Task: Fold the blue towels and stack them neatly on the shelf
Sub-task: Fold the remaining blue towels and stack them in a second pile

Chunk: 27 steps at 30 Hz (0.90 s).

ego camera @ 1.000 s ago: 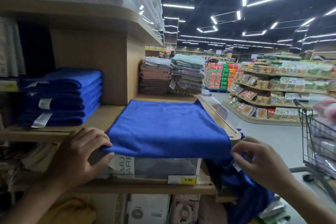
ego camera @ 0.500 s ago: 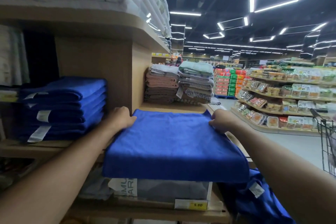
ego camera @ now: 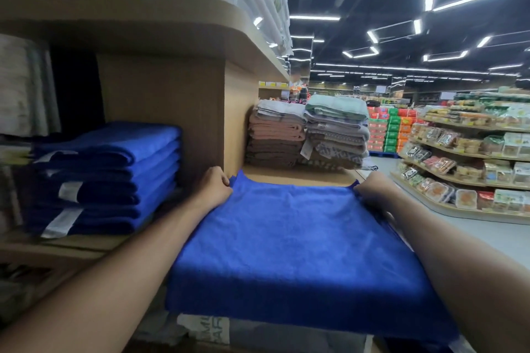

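On the store shelf, left grip and right grip pinch far corners of the blue towel; uneven pulling could skew the fold.

towel on shelf, stack left, perhaps 5 high

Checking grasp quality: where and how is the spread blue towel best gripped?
Probably at its two far corners, coming from the near side along both edges: the blue towel lies flat and wide, and the left hand and right hand pinch there.
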Motion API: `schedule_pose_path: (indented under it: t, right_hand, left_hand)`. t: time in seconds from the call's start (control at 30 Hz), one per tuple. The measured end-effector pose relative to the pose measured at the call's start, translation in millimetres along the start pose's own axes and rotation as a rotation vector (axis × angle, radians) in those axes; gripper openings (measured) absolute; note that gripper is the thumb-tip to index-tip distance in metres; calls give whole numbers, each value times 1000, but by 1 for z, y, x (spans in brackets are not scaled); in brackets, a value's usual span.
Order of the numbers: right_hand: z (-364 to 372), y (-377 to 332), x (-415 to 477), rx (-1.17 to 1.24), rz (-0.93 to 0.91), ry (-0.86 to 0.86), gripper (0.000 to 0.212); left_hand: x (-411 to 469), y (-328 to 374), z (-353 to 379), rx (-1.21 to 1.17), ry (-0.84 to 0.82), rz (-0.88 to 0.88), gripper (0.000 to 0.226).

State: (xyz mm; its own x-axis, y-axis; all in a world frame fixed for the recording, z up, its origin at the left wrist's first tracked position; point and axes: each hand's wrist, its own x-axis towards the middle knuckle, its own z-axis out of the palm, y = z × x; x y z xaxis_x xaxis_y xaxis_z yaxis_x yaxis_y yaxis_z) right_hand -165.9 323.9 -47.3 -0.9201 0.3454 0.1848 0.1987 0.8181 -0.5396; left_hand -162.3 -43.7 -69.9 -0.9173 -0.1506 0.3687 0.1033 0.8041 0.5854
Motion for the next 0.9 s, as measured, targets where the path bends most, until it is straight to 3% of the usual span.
schedule_pose_path:
  t: [0.13, 0.2, 0.37, 0.53, 0.7, 0.8, 0.9]
  right_hand:
    - [1, 1, 1, 126, 33, 14, 12]
    - [4, 3, 0, 171, 10, 39, 15]
    - [8, 5, -5, 198, -42, 70, 21]
    - [8, 7, -4, 247, -48, 88, 25]
    - [5, 5, 1, 321, -77, 133, 29]
    - [-6, 1, 3, 448, -66, 167, 31]
    - [-28, -7, 2, 474, -76, 186, 30]
  left_hand:
    - [-5, -3, -1, 399, 17, -79, 47]
    - [-3, -1, 0, 395, -32, -94, 52]
    - [-2, 8, 7, -39, -75, -39, 3]
    - [-5, 13, 1, -581, -79, -136, 29]
    - [-10, 17, -20, -998, -259, -227, 6]
    - [-9, 22, -36, -986, -334, -313, 10]
    - [-5, 33, -49, -984, -295, -309, 12]
